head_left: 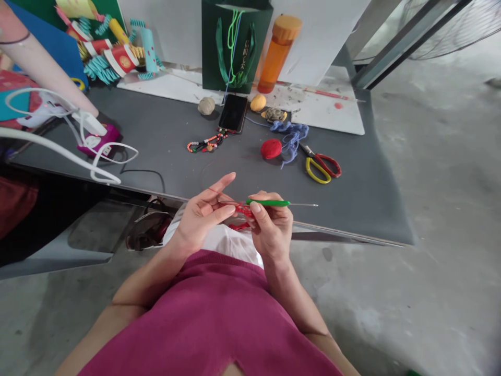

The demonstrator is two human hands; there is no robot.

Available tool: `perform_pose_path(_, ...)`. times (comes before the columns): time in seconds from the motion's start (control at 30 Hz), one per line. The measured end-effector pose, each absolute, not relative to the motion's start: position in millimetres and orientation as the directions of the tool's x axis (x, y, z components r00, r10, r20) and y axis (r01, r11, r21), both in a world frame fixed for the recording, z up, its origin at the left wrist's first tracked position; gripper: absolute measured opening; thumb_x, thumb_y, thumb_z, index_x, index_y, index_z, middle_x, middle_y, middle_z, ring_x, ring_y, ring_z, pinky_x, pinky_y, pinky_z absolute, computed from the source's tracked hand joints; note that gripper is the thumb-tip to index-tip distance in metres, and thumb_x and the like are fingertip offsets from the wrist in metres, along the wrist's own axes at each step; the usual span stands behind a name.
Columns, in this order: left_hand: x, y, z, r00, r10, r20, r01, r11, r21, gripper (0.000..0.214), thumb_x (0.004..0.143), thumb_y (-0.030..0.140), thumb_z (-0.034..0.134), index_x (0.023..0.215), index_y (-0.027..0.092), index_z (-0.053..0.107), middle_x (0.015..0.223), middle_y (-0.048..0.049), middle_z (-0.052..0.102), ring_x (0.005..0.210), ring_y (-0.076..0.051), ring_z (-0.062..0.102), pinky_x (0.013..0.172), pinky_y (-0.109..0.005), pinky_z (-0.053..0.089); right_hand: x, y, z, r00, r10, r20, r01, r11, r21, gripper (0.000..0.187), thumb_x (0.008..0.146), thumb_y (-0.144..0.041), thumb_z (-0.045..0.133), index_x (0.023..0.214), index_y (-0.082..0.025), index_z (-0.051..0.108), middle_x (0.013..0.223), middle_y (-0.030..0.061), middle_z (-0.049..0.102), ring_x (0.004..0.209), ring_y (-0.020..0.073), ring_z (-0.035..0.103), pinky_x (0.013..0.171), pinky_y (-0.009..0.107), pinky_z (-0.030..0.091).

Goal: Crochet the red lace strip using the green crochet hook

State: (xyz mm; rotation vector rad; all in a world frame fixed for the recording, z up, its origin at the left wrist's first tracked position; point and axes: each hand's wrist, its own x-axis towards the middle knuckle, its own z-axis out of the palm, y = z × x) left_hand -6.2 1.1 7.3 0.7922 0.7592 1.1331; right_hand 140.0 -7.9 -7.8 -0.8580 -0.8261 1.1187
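Red crochet work (244,210) is pinched by the left fingers (224,214); the right fingers (262,216) grip the green-handled hook (271,203). If the yarn (213,191) slackens, it could slip off.

The bag (211,60) and, to its right, the bottle (274,62) stand on the board (340,115) along the rear of the counter (360,203). The phone (233,113) lies before the bag. Forward and right of the phone, in order, lie the foremost ball (271,149), the yarn (291,137) and the scissors (315,157). The crochet piece (244,210) is between the left hand (205,213) and right hand (274,227), at the counter's front edge.
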Motion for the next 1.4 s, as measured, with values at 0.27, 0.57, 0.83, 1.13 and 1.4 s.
perform_pose_path(0.27,-6.2,2.0,6.2,0.298,0.944,-0.139,-0.488,0.276,0.828,0.061,0.077,0.027,0.09,0.137,0.03,0.075,0.09,0.0014,0.074,0.081,-0.012,0.066,0.08,-0.027,0.054,138.7,-7.6,-7.8,0.195,0.976,0.095,-0.444,0.175,-0.879,0.019,0.076,-0.043,0.094,0.081,-0.03,0.081,0.069,-0.0065,0.065,0.042,0.0035,0.039,0.034,0.018,0.028)
perform_pose_path(0.57,-3.8,3.0,6.6,0.281,0.944,-0.173,-0.49,0.295,0.82,0.068,0.071,0.027,0.097,0.136,0.03,0.076,0.081,0.0042,0.07,0.072,-0.009,0.064,0.073,-0.023,0.054,144.1,-8.8,-10.8,0.212,0.974,0.077,-0.367,0.153,-0.917,0.022,0.076,-0.046,0.093,0.082,-0.028,0.081,0.072,-0.0049,0.067,0.045,0.0042,0.04,0.036,0.019,0.029)
perform_pose_path(0.83,7.2,-2.0,9.0,0.201,0.97,-0.14,-0.558,0.23,0.797,0.075,0.075,0.02,0.093,0.145,0.031,0.069,0.08,0.0062,0.073,0.075,-0.008,0.066,0.078,-0.021,0.055,149.0,-16.9,-12.4,0.207,0.857,0.471,0.101,0.46,-0.882,0.012,0.09,-0.025,0.08,0.097,-0.035,0.084,0.084,0.0001,0.078,0.072,0.0168,0.07,0.062,0.032,0.059)
perform_pose_path(1.13,3.9,-1.3,7.5,0.369,0.891,-0.264,-0.634,0.449,0.63,0.07,0.073,0.016,0.094,0.139,0.025,0.072,0.078,0.0065,0.072,0.074,-0.008,0.067,0.079,-0.024,0.054,134.0,-20.5,-15.5,0.304,0.871,0.386,-0.128,0.439,-0.889,0.009,0.091,-0.028,0.081,0.095,-0.036,0.083,0.095,-0.0006,0.087,0.085,0.0206,0.081,0.069,0.035,0.066)
perform_pose_path(1.4,3.3,0.2,8.1,0.427,0.858,-0.284,-0.64,0.509,0.575,0.058,0.071,0.014,0.095,0.125,0.027,0.079,0.073,0.0078,0.068,0.072,-0.008,0.065,0.081,-0.025,0.053,137.3,-20.4,-14.6,0.291,0.942,0.169,-0.275,0.251,-0.928,0.016,0.087,-0.044,0.084,0.088,-0.029,0.077,0.074,-0.0018,0.082,0.047,0.0127,0.063,0.042,0.025,0.049)
